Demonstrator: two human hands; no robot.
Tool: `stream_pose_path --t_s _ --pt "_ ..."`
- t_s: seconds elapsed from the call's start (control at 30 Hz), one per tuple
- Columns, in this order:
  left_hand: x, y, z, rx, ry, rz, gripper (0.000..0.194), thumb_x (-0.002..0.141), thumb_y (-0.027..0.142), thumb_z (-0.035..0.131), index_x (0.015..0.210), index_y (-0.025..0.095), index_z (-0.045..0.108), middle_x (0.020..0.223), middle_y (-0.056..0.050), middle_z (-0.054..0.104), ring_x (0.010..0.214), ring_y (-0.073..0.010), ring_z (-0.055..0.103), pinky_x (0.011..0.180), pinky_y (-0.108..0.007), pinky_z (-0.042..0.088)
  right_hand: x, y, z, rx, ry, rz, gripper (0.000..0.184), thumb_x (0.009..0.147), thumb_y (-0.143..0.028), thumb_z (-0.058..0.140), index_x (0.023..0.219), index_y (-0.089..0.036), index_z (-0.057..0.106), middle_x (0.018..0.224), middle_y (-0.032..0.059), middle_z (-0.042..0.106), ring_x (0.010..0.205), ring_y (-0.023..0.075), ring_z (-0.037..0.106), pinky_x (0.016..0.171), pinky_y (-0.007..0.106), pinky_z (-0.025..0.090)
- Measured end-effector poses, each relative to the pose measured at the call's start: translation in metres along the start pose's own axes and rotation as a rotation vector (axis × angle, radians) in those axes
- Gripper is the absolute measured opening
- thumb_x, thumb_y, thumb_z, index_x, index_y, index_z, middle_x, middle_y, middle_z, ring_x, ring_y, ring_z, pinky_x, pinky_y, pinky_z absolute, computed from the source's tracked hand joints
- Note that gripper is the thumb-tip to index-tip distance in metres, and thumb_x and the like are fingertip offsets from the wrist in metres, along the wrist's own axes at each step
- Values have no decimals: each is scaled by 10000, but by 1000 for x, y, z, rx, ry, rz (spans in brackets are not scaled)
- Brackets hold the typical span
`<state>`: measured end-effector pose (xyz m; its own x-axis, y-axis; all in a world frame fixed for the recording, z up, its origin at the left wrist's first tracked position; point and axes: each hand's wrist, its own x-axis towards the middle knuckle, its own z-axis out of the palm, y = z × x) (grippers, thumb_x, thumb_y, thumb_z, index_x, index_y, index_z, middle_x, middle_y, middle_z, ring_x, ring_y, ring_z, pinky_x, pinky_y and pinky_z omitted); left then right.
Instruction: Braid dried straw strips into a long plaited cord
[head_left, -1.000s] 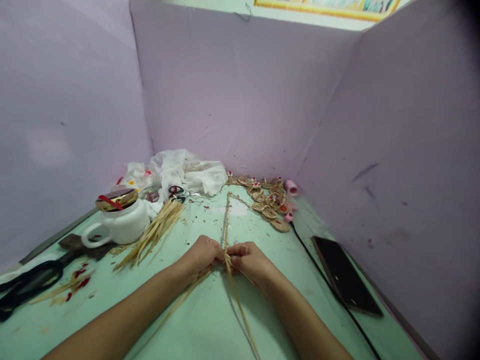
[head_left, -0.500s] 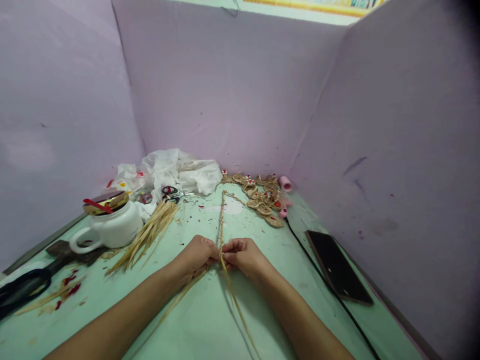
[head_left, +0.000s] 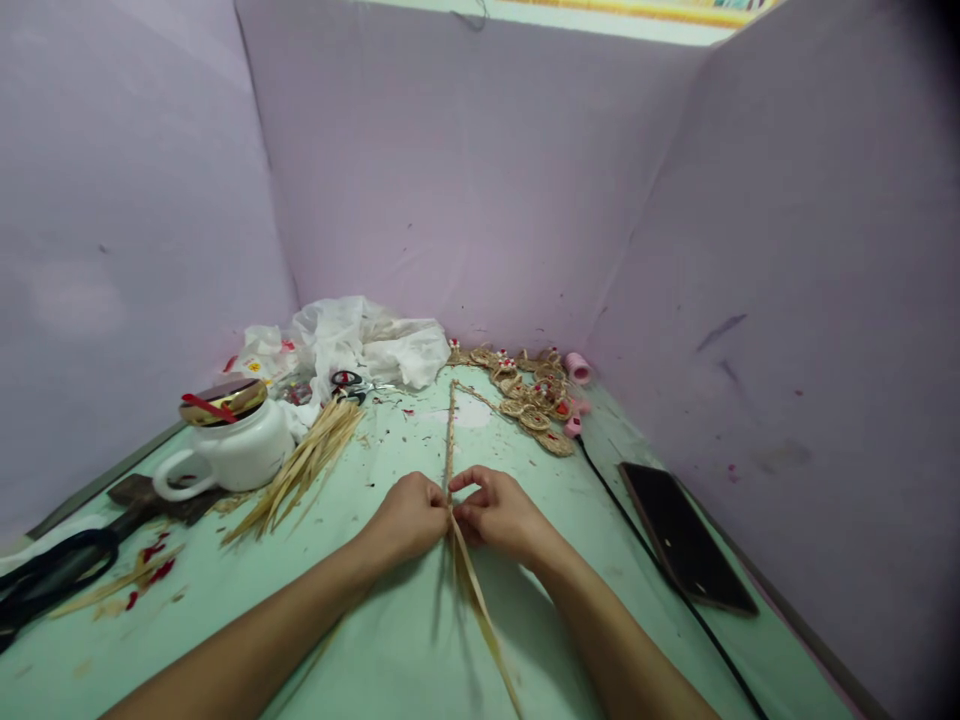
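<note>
My left hand (head_left: 409, 516) and my right hand (head_left: 495, 510) meet at the middle of the green table (head_left: 390, 640), both pinched on a braid of dry straw (head_left: 450, 440). The finished braid runs straight away from my fingers toward the back wall. Loose flat straw strands (head_left: 480, 610) trail from my fingers toward me. Fingers of both hands are curled round the strands where the braid ends.
A bundle of straw (head_left: 300, 465) lies left of my hands, beside a white lidded mug (head_left: 232, 445). Scissors (head_left: 349, 383) and a white plastic bag (head_left: 367, 340) sit at the back. Woven straw ornaments (head_left: 532, 400), pink spools (head_left: 577, 368), a dark phone (head_left: 686, 545) lie right.
The loose strand that lay out to the lower left has been drawn in under my hands. My right thumb and forefinger have lifted slightly on the braid.
</note>
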<state>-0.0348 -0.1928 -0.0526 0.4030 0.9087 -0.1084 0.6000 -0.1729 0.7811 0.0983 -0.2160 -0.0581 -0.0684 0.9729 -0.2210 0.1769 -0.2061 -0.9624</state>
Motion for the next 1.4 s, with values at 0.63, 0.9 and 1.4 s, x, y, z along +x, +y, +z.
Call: stream_pose_path --t_s 0.63,0.9,1.4 --pt "-4 6 -10 -591 -147 -67 94 533 162 485 497 106 551 372 45 367 368 -36 253 397 -197 162 -12 -19 8 347 -129 166 223 594 -282 620 644 -144 452 419 -63 427 348 29 365 374 166 299" --pt "-5 8 -21 -424 -245 -4 103 519 203 547 543 103 560 406 44 434 380 -43 324 392 -183 212 -7 -11 10 278 -102 153 165 715 -214 522 606 -157 413 347 -80 367 286 30 315 318 150 252" --pt "-3 4 -16 -353 -170 13 132 548 222 528 476 114 507 385 65 335 407 -36 227 407 -195 159 -11 -15 -1 298 -210 183 97 658 -106 515 626 -147 433 426 -66 409 351 24 338 337 139 195"
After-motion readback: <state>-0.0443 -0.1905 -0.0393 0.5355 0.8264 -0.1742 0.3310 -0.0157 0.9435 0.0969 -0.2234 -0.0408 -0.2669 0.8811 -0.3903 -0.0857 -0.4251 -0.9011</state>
